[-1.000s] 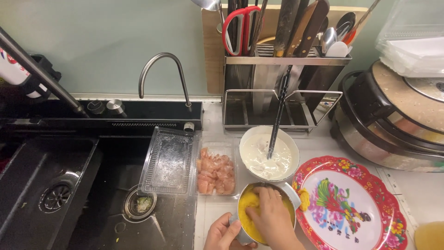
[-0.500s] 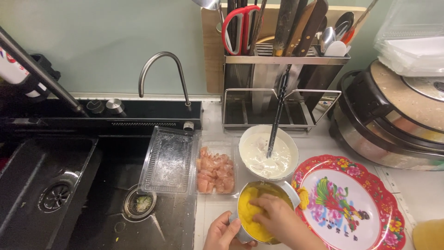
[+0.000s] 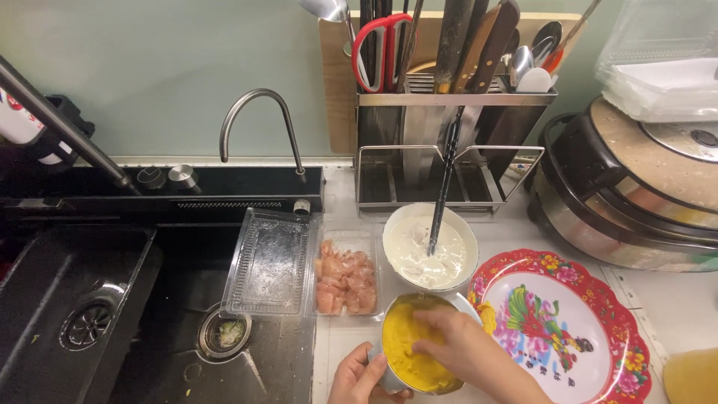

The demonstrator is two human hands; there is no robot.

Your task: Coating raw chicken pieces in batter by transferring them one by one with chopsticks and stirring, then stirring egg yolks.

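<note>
Kitchen counter, pale and speckled, runs beside a black sink [image 3: 75, 299] under a pale green wall.

Landmark: the metal bowl of yellow crumbs [image 3: 416, 353], located at the front edge of the counter, near the bottom of the view.

- Left hand [image 3: 363, 380]: at the bowl's lower left side, fingers curled around the outer wall, gripping the bowl.
- Right hand [image 3: 462, 350]: enters from the lower right, fingers bent down into the yellow crumbs. Whether these fingers pinch anything cannot be told; the fingertips are buried in the coating.
- White bowl of pale batter [image 3: 430, 246]: directly behind the metal bowl, just beside its rim. A dark utensil [image 3: 444, 179] stands in the batter, tilted slightly.
- Clear tray of raw chicken pieces [image 3: 345, 272]: behind and to the left of the metal bowl, near it.
- Clear plastic lid [image 3: 269, 262]: left of the chicken tray, touching it, overhanging the sink edge.
- Red floral plate [image 3: 561, 329]: just to the right of the metal bowl, partly covered by the right forearm.
- Utensil rack [image 3: 452, 112]: well behind the metal bowl, against the wall, holding knives, spoons and red-handled scissors [image 3: 378, 45].
- Curved tap [image 3: 258, 127]: behind and left of the metal bowl, above the sink.
- Rice cooker [image 3: 636, 194]: far right of the metal bowl.
</note>
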